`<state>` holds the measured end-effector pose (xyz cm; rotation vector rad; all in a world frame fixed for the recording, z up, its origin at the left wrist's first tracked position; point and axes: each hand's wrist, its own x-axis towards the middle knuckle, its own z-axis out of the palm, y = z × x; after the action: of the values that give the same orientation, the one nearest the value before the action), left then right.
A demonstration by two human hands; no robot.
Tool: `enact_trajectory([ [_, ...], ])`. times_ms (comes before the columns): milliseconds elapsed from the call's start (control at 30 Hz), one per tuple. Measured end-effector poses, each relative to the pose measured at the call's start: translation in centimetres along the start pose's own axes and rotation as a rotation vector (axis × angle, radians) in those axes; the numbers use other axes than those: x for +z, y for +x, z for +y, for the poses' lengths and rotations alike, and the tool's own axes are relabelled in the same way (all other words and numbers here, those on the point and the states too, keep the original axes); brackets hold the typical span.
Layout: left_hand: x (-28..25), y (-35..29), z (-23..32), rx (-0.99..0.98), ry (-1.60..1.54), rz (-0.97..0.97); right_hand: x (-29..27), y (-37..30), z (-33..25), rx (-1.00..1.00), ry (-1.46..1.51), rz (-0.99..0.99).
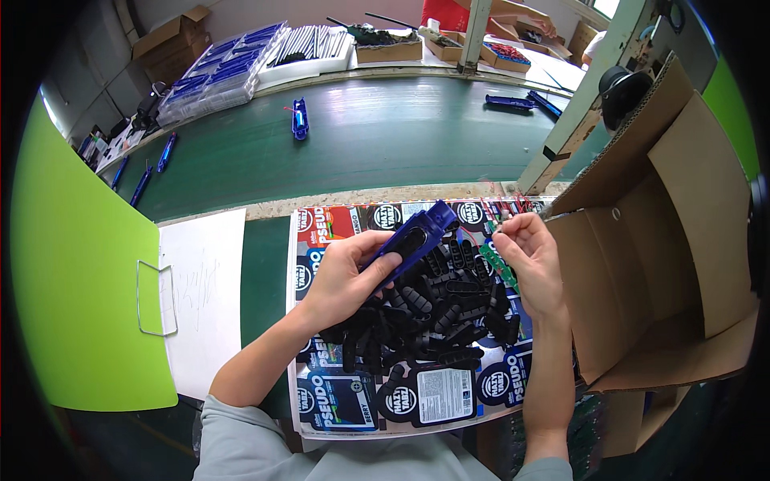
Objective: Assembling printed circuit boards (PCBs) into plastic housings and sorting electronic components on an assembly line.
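Note:
My left hand [341,276] is closed around a long blue plastic housing [435,222], held tilted above the work surface. A black rubber button pad [411,241] sits on the housing beside my left thumb. At the right, my right hand [536,268] is closed in a pinch on a small green circuit board [499,264], with thin red wires near the fingertips. Part of the board is hidden by the hand. Below and between both hands spreads a pile of black rubber button pads [417,309], resting on a printed sheet [337,405].
An open cardboard box [642,264] stands close on the right. A white paper [204,297] and a green panel [88,280] flank the left. Across the back runs a green conveyor belt [385,128] bearing several blue housings; trays and boxes line its far side, near another person's hand [544,26].

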<state>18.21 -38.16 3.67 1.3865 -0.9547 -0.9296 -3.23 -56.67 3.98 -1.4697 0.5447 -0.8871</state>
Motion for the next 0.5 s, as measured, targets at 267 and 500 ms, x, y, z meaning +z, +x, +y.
enact_trajectory([
  [267, -0.3, 0.0, 0.3, 0.06, -0.065, -0.013, 0.4, -1.4, -1.4, 0.0, 0.18, 0.075],
  [500, 0.3, -0.6, -0.1, 0.015, -0.309, -0.065, 4.3, -3.7, -1.0, -0.027, 0.101, 0.064],
])
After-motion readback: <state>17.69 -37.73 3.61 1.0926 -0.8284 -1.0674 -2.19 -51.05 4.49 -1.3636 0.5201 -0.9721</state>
